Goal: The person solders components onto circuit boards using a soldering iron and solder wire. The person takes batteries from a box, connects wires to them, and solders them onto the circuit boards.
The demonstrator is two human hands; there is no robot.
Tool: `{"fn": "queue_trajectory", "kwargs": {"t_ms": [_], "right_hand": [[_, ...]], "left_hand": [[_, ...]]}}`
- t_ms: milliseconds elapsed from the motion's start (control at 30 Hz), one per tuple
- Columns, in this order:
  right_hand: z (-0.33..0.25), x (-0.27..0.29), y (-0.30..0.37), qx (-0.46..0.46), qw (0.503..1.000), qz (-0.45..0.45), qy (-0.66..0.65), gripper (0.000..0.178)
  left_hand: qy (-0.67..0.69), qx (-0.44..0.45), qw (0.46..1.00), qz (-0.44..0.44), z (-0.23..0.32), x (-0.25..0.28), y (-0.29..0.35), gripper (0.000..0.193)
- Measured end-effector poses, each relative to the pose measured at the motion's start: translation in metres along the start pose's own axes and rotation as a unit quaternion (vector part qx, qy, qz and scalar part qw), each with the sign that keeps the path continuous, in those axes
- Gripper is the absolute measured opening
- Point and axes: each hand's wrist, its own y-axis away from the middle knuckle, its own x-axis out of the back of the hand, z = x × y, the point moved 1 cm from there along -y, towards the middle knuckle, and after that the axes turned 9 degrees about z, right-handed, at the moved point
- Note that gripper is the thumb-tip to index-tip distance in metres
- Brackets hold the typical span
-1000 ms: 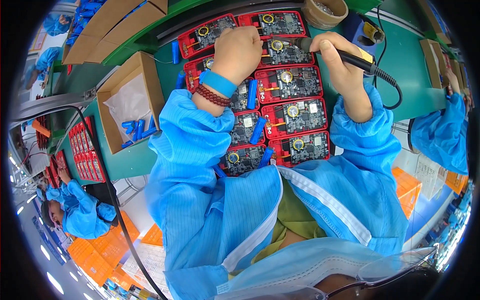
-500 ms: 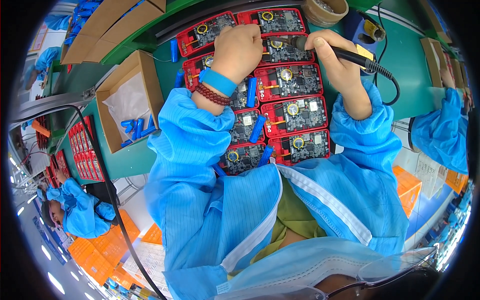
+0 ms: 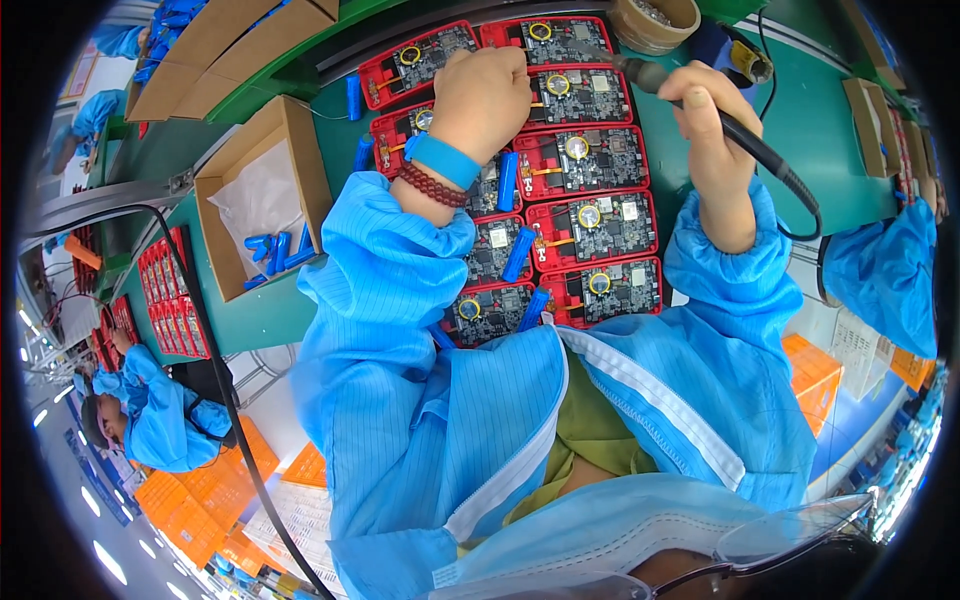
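Note:
My right hand (image 3: 718, 165) grips a soldering iron (image 3: 757, 150) by its black handle, its metal tip pointing left over the upper red cases. Over the two columns of red cases (image 3: 543, 185) with dark circuit boards (image 3: 610, 160), my left hand (image 3: 482, 105) is closed, fingers curled down at the upper boards. Whatever its fingertips pinch is hidden beneath the hand. Each visible board carries a round yellow-rimmed coin cell (image 3: 577, 147). Blue cylindrical batteries (image 3: 507, 182) lie along the left column of cases.
An open cardboard box (image 3: 208, 215) with blue batteries stands at left. A round tan bowl (image 3: 692, 35) and a soldering iron stand (image 3: 745, 62) are at the back right. The iron's cord (image 3: 818, 215) loops right. More red cases (image 3: 175, 290) sit far left, near a co-worker (image 3: 165, 410).
My right hand has drawn the soldering iron away to the right, its tip lifting off the upper right board. My left hand stays nearly in place.

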Motion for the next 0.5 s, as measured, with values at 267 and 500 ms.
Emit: {"fn": "queue_trajectory", "kwargs": {"t_ms": [267,500], "right_hand": [[-0.030,0.032,0.018,-0.082,0.988,-0.017,0.132,0.014],[-0.014,0.103,0.064,-0.052,0.983,0.080,0.156,0.020]], "left_hand": [[-0.048,-0.002,0.999,0.006,-0.007,0.003,0.004,0.014],[-0.039,-0.099,0.982,0.157,0.024,0.068,0.038,0.012]]}}
